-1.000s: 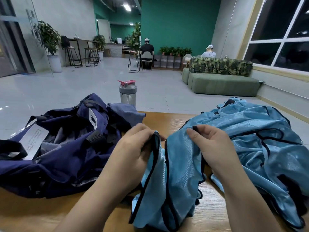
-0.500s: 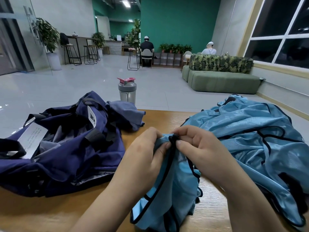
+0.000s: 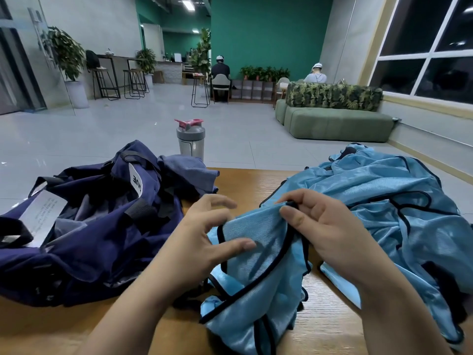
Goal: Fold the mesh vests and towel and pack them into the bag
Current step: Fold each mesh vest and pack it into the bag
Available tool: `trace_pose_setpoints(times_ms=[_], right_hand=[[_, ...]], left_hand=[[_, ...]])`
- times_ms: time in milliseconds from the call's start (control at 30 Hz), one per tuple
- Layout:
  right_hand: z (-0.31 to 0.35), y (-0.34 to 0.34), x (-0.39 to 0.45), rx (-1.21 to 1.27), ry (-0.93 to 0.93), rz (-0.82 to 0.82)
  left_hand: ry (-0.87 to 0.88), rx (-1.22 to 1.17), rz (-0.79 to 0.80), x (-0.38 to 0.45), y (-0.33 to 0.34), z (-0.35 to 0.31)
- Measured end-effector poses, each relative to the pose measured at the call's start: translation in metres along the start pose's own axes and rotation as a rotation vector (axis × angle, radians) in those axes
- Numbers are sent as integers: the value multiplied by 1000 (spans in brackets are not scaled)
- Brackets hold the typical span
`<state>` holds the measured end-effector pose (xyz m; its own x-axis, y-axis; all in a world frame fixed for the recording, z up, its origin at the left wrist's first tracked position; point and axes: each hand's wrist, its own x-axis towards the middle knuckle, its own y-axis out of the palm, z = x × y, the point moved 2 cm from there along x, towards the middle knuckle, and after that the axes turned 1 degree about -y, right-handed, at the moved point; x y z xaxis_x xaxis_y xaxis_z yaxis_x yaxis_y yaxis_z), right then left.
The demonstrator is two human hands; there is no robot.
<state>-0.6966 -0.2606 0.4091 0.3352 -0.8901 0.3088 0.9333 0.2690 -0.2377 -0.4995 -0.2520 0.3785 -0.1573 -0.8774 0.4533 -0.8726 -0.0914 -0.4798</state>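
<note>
A light blue mesh vest (image 3: 256, 265) with black trim hangs crumpled over the wooden table (image 3: 245, 180) in front of me. My right hand (image 3: 325, 229) pinches its gathered top edge between thumb and fingers. My left hand (image 3: 210, 234) is just left of it with fingers spread; only the thumb rests on the mesh. More blue vests (image 3: 384, 201) lie in a loose pile on the right. The navy bag (image 3: 89, 226) sits open on the left, and a blue-grey towel (image 3: 189, 172) is draped at its right end.
A grey shaker bottle (image 3: 190, 139) with a pink lid stands at the table's far edge behind the towel. White tags (image 3: 41, 213) hang from the bag. Beyond the table are a tiled floor, a green sofa (image 3: 332, 119) and two seated people.
My hands brought the vest's two edges together in the middle. The right hand now holds the joined edge, and the left hand has let go and spread its fingers.
</note>
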Motion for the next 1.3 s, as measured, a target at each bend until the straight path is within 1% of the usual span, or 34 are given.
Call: trace_pose_setpoints(times_ms=[67,167,300,367,467,533,667,733,833,900,967,1000,1100,1200,1300], right_hand=[[0,-2,0,22,0,10],[-1,1,0,37,7,22],[3,0,-1,62,4,5],[5,-3,-1,15,3,-12],[10,-6,1,-133,16,4],[16,-6,5,-197,6,55],[31,-3,17,-281,-17,145],[39,1,25,-450,-63,166],[53,9,45,-866,-157,188],[65,12,66,-1090,-219,170],[79,9,89,-1210,-267,115],[87,5,100,-1181,-277,78],[117,-12,128,-898,-299,-53],[160,-24,141,-652,-355,-169],[205,-31,143,-459,-381,-205]], left_hand=[[4,-75,49,1,0,-2],[17,-136,79,5,7,-8],[33,-7,30,8,5,-11],[94,75,14,8,1,-12],[229,246,76,11,-3,-11],[240,256,135,15,-7,-10],[236,259,205,24,-26,-18],[281,336,229,34,-38,-25],[350,593,297,56,-50,-47],[308,835,384,73,-52,-61],[255,1008,393,91,-55,-77],[233,1016,368,99,-59,-87],[163,821,248,120,-84,-123],[219,729,92,138,-111,-162],[286,662,-50,152,-131,-192]])
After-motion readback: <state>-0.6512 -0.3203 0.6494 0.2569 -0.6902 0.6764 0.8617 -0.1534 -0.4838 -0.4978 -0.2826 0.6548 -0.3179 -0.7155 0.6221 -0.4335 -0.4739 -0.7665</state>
